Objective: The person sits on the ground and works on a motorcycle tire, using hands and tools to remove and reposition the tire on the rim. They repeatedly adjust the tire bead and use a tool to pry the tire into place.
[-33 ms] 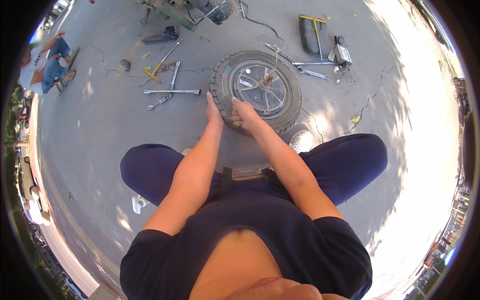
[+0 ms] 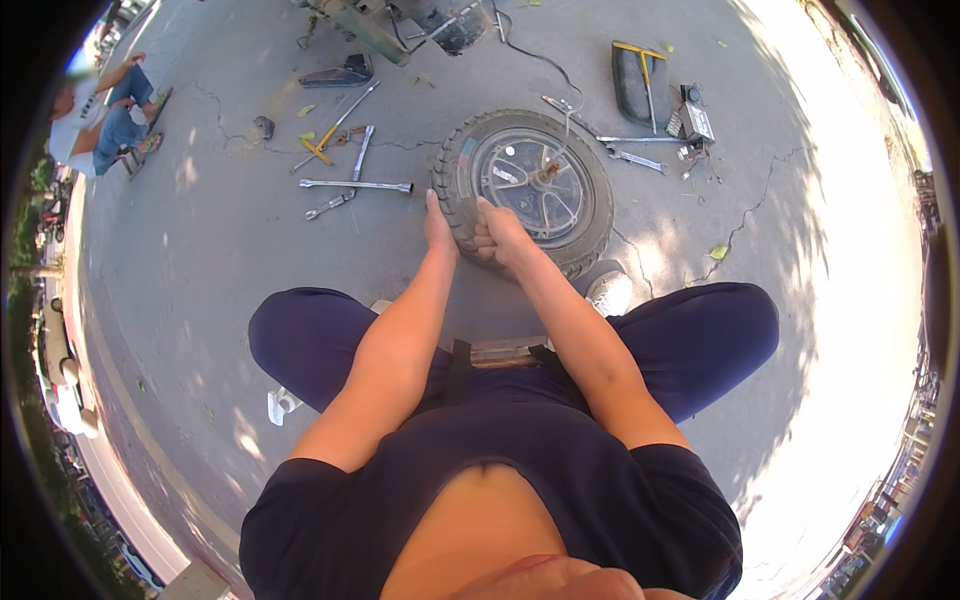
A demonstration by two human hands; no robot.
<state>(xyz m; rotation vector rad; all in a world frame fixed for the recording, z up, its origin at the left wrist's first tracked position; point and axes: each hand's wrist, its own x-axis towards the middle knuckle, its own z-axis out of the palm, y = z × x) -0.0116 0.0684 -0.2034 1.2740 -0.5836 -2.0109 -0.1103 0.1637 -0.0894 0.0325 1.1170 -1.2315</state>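
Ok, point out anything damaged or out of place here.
The ground is damaged: a jagged crack splits it right of the wheel. Tools also look untidy, lying crossed in a jumble to the wheel's left. I see no clear damage on the wheel.

I count one wheel (image 2: 530, 197) and two yellow T-handled tools (image 2: 649, 88).

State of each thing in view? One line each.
wheel: on its side, axle up
tyre: fitted around wheel
left hand: extended, at tyre's left side
right hand: fingers curled over tyre, grip unclear
silver socket wrench: lying left of tyre
right yellow T-bar: lying across dark pad
person at left: seated
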